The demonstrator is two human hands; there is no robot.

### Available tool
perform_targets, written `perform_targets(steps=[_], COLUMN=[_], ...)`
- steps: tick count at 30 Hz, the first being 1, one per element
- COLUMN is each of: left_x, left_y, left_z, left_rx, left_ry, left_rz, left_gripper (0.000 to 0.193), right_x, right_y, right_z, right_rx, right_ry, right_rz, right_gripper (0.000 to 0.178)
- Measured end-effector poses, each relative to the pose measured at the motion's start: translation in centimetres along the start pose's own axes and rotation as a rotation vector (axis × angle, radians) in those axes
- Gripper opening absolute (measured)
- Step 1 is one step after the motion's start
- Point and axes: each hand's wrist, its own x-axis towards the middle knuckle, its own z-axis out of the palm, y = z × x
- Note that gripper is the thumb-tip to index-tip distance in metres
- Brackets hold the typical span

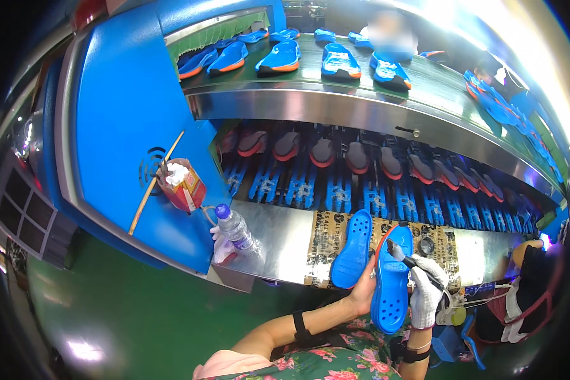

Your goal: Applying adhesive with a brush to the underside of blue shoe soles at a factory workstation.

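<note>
My bare left hand (363, 290) grips a blue shoe sole (390, 294) by its left edge, with the sole tilted up in front of me. The sole has small round holes toward its near end and an orange-red rim at its far left. In my right hand (428, 292), which wears a white knit glove, is a dark-handled brush (417, 260). Its tip rests on or just over the far part of the sole. A second blue sole (352, 251) lies just left, on the ledge. Beyond the right hand sits a small dark round dish (427, 244).
The metal ledge (284, 244) carries brown printed tape and a water bottle (235, 229). A red box (185, 191) and a wooden stick (147, 201) are at the blue machine. Behind hang several dark soles (322, 152); above, a conveyor (310, 76) bears blue soles. A person is beyond it.
</note>
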Motion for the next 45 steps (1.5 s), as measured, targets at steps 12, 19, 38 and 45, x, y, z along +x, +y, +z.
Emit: perform_targets(steps=[12, 19, 38, 45], left_x=[1.3, 1.9, 3.9, 4.1], left_y=[1.3, 2.3, 0.4, -0.1], left_z=[-0.2, 0.4, -1.8, 0.0], left_rx=[0.052, 0.110, -0.065, 0.061], left_ry=[0.093, 0.178, -0.081, 0.067], left_rz=[0.089, 0.124, 0.053, 0.041], left_gripper=[0.098, 0.099, 0.109, 0.106], right_x=[1.8, 3.3, 3.5, 3.1], right_y=[-0.6, 0.4, -0.4, -1.5], right_z=[0.0, 0.2, -2.6, -3.8], right_rx=[-0.070, -0.101, -0.130, -0.112], right_ry=[-0.036, 0.000, -0.016, -0.062], right_rz=[-0.024, 0.002, -0.033, -0.073], right_gripper=[0.023, 0.024, 0.020, 0.023])
